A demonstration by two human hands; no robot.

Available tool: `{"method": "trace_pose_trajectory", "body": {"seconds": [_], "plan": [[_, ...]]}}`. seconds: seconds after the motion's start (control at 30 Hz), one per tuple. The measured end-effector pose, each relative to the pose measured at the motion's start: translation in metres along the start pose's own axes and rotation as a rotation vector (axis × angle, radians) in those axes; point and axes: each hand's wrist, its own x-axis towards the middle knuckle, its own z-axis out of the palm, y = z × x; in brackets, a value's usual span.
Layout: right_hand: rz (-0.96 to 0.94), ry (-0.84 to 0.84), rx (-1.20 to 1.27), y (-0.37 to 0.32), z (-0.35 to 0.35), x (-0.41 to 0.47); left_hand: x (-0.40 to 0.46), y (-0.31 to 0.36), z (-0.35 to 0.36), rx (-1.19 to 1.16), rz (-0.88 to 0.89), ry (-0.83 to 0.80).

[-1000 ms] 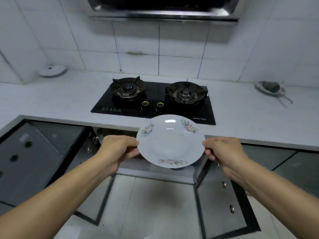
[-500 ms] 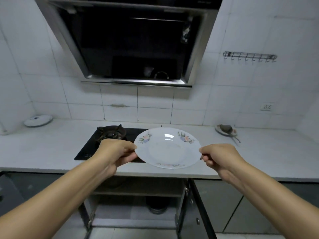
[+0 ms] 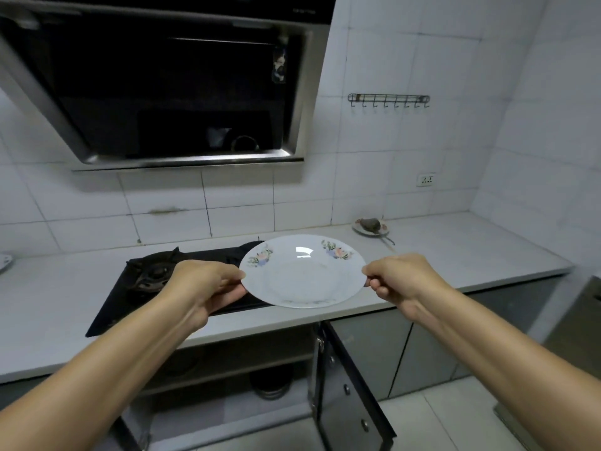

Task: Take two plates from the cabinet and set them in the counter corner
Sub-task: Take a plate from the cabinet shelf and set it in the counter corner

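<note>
A white plate (image 3: 302, 275) with flower prints on its rim is held level above the counter's front edge, partly over the right side of the black gas hob (image 3: 156, 281). My left hand (image 3: 208, 284) grips its left rim and my right hand (image 3: 400, 281) grips its right rim. Whether a second plate lies under it cannot be seen. Below, the cabinet (image 3: 227, 369) stands with its door (image 3: 348, 385) swung out. The counter corner (image 3: 471, 236) lies at the far right, where the two tiled walls meet.
A small dish (image 3: 370, 226) with a dark lump and a utensil sits on the counter behind the plate. A range hood (image 3: 162, 92) hangs over the hob. A hook rail (image 3: 388, 99) and a socket (image 3: 426, 180) are on the wall. A white object (image 3: 5, 260) shows at the far left.
The view has risen and turned right, from the open cabinet up to the counter and hood. Both hands have carried the plate up from cabinet height to above the counter edge.
</note>
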Motion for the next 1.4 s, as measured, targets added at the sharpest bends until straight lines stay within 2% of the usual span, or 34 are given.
{"method": "trace_pose_trajectory", "body": {"seconds": [0.3,0.67,0.97,1.23,1.4], "plan": [[0.025,0.143,0.014,0.01,-0.045,0.012,0.018,-0.01,0.053,0.055,-0.022,-0.139],[0.026,0.291,0.047,0.019,-0.195,0.048,0.007,-0.058,0.217,0.144,-0.046,-0.28],[0.042,0.328,0.009,0.015,-0.321,0.114,-0.002,-0.094,0.357,0.158,-0.08,-0.301],[0.083,0.335,0.028,0.02,-0.372,0.194,0.047,-0.111,0.442,0.161,-0.078,-0.301],[0.092,0.389,0.023,0.021,-0.398,0.261,0.099,-0.121,0.503,0.18,-0.058,-0.359]]}}
